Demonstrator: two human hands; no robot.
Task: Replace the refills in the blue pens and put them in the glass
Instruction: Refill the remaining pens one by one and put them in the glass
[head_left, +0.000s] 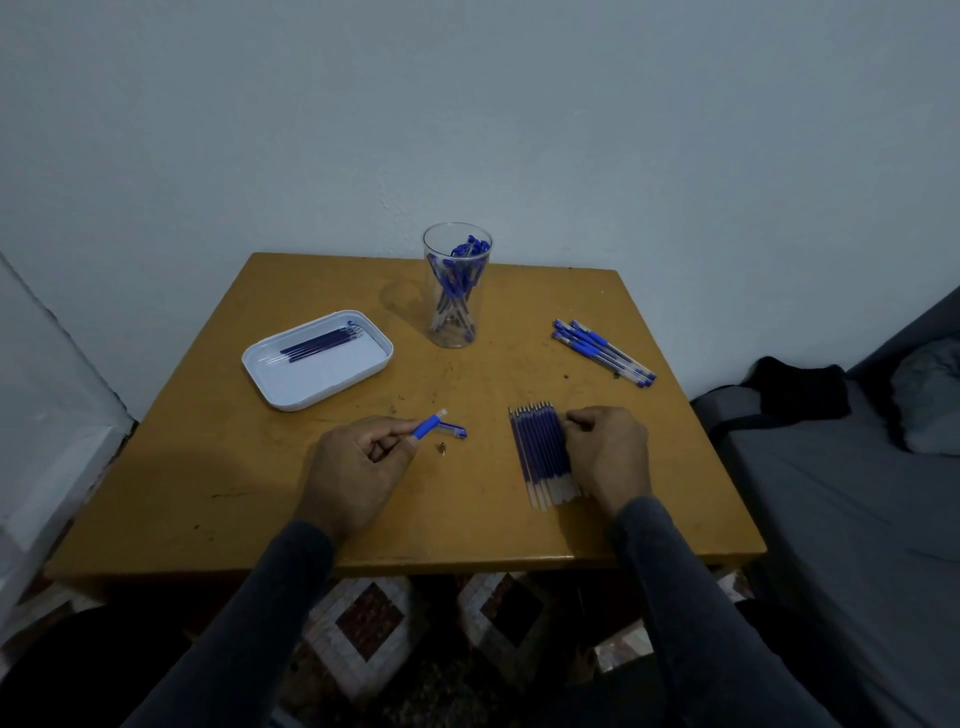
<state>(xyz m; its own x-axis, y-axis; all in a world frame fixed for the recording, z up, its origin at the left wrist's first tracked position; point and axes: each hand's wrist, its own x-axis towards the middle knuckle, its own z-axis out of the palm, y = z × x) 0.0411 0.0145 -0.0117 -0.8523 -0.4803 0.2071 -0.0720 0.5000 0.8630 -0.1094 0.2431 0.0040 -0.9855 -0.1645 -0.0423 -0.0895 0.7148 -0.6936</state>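
My left hand (353, 467) grips a blue pen barrel (428, 425) whose open front end points up and to the right. A blue pen cap (453, 431) and a small metal tip (442, 448) lie on the table just right of it. My right hand (608, 449) rests at the right side of a row of several blue refills (540, 454), its fingertips curled onto the outermost one. A clear glass (453, 291) at the back holds several blue pens. More blue pens (602, 351) lie at the right.
A white tray (270, 382) at the left holds several used refills (319, 343). The yellow-brown table (311, 525) stands against a pale wall. A grey bed (841, 467) with dark cloth sits to the right, patterned floor below.
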